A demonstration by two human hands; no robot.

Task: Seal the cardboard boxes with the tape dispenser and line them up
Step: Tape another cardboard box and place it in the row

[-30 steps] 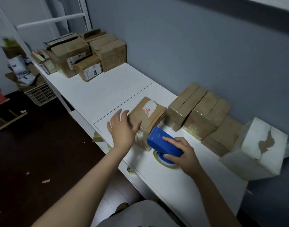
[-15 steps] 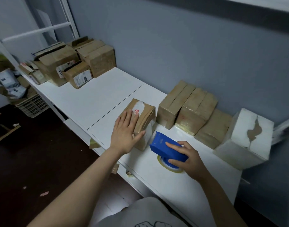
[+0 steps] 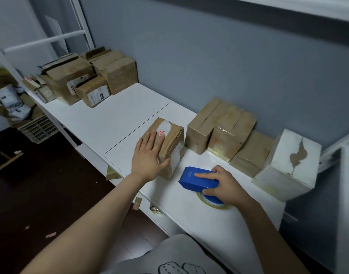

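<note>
A small brown cardboard box with a torn white label lies on the white table. My left hand rests flat on the box's near top face, fingers straight and thumb along its front side. To its right my right hand grips the blue tape dispenser, which sits on the table with its toothed edge pointing at the box and its tape roll underneath. Three taped brown boxes and a white box stand in a row along the grey wall.
A pile of several brown boxes, some open, fills the table's far left end. A plastic crate with packages stands on the dark floor to the left. Tape scraps hang from the table's front edge.
My left hand has moved from beside the box onto its top and lies flat there. My right hand with the dispenser has stayed on the table to the right of the box.
</note>
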